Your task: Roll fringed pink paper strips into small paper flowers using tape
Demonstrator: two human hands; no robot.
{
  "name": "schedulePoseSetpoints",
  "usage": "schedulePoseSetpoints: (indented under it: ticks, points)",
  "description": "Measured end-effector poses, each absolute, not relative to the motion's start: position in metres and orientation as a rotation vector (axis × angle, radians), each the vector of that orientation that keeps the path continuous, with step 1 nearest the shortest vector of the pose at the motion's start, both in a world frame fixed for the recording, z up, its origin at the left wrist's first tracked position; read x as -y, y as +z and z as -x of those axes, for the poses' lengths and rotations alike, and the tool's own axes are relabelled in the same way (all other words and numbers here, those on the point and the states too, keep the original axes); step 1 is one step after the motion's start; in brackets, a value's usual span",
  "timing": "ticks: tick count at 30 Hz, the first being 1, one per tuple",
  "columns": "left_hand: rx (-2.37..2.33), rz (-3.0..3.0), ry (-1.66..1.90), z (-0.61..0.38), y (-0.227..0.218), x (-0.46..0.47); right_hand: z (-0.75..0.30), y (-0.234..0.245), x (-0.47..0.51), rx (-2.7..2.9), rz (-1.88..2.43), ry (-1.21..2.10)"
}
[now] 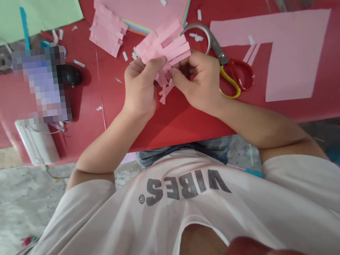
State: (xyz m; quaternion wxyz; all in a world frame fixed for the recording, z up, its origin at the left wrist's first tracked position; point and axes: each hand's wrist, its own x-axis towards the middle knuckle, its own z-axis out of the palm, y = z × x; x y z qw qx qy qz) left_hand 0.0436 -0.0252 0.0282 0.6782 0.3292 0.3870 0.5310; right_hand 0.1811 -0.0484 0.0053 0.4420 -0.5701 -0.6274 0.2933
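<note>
Above the red table (121, 133), my left hand (140, 85) pinches a piece of pink paper (176, 50) cut into strips, with the thumb pressed on top. My right hand (199, 78) grips the lower strips of the same paper between thumb and fingers. Several narrow strip ends hang down between the two hands. Just right of my right hand lie scissors (222, 58) with red and yellow handles. Up and left of my hands rests another pink paper piece (108, 30) with notched edges.
A stack of coloured paper (145, 6) lies at the back, pink on top. On the right is a cut pink sheet (294, 58); a green sheet (26, 15) is at the back left. A black mouse (72, 74) and a white power bank-like box (38, 141) sit left. Small white scraps are scattered around.
</note>
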Motion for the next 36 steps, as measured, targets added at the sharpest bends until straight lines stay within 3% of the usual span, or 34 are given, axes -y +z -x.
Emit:
schedulePoseSetpoints:
  ticks: [19, 36]
  points:
    - [-0.903, -0.647, 1.241, -0.038, 0.024, 0.017, -0.180, -0.014, 0.039, 1.296, 1.169, 1.042]
    - [-1.000, -0.653, 1.178, -0.045, 0.029, 0.024, -0.181, -0.011, 0.040, 1.529, 1.244, 0.714]
